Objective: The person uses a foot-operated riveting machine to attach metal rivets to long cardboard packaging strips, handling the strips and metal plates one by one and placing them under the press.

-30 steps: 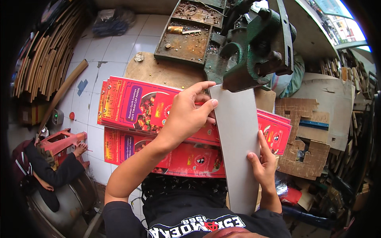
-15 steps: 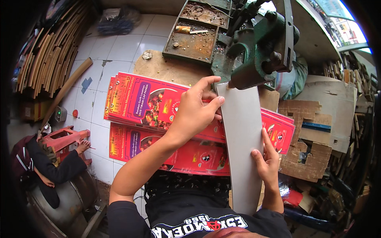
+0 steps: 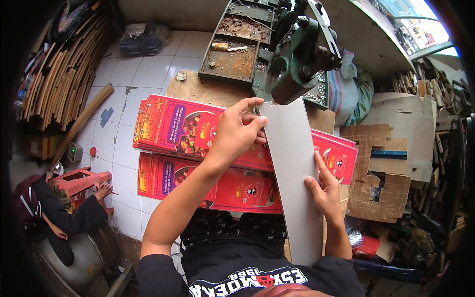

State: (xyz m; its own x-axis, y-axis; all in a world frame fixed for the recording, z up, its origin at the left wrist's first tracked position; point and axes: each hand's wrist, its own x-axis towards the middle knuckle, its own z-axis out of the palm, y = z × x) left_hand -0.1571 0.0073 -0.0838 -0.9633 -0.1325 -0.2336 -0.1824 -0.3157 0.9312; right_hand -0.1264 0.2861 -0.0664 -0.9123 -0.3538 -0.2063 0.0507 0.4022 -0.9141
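Note:
A long plain grey board (image 3: 297, 193) slants from my lap up to the head of a green metal press (image 3: 292, 81). At its far left corner, my left hand (image 3: 236, 131) is closed on the edge, thumb on the top face and index finger at the corner. My right hand (image 3: 324, 190) grips the right edge farther down, its thumb and fingers along the side. Under the board and my left forearm lie two stacks of red printed sheets, the farther stack (image 3: 168, 123) and the nearer stack (image 3: 163, 180). The press head hides part of the board's far end.
A dirty compartment tray (image 3: 230, 59) with small metal bits stands left of the press on a wooden top (image 3: 188, 91). Cut cardboard (image 3: 391, 183) lies at right, with a striped sack (image 3: 341, 91) beyond. At left another person's arm (image 3: 74, 218) rests near a red stool (image 3: 81, 180).
The view has shifted slightly, so the press, board and hands appear farther left. The coppery tip seen under the press head earlier is now hidden. Both hands keep their hold on the board.

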